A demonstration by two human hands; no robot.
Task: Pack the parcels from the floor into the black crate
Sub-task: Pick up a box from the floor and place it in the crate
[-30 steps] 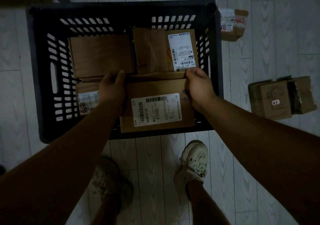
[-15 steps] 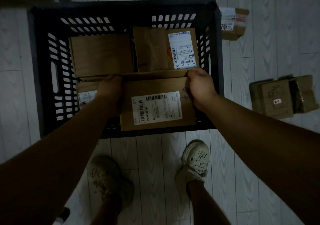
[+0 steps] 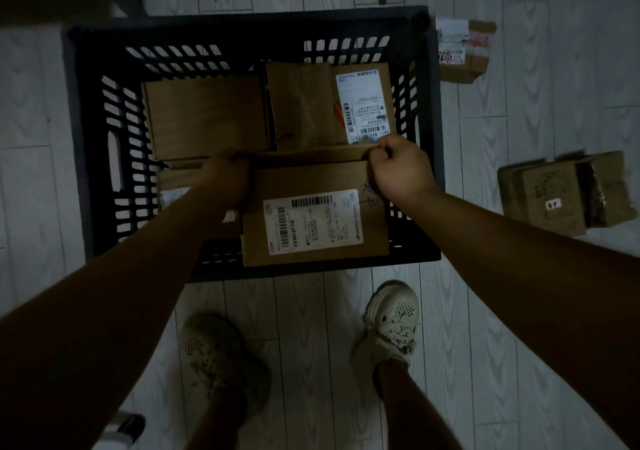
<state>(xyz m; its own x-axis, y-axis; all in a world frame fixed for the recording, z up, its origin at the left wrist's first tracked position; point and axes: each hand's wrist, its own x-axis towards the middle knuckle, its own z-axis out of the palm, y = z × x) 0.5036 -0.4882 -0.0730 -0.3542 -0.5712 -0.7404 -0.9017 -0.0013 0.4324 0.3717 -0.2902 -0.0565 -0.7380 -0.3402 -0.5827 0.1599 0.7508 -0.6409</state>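
Note:
The black crate (image 3: 79, 144) stands on the floor in front of my feet. Inside lie a plain brown parcel (image 3: 207, 117) at the back left, a labelled one (image 3: 311, 103) at the back right, and another (image 3: 173, 189) at the front left, mostly hidden by my arm. A flat brown parcel with a white barcode label (image 3: 311, 221) sits in the crate's front right part, its near edge over the rim. My left hand (image 3: 227, 179) grips its far left corner and my right hand (image 3: 401, 169) grips its far right corner.
On the pale plank floor to the right lie two brown parcels side by side (image 3: 568, 193). A small taped parcel (image 3: 462, 49) sits by the crate's back right corner. My shoes (image 3: 391, 321) stand just before the crate. Dark furniture lines the top edge.
The labelled parcel has sunk slightly lower into the crate, with both hands still on its far corners. My left fingers have slid down behind its edge.

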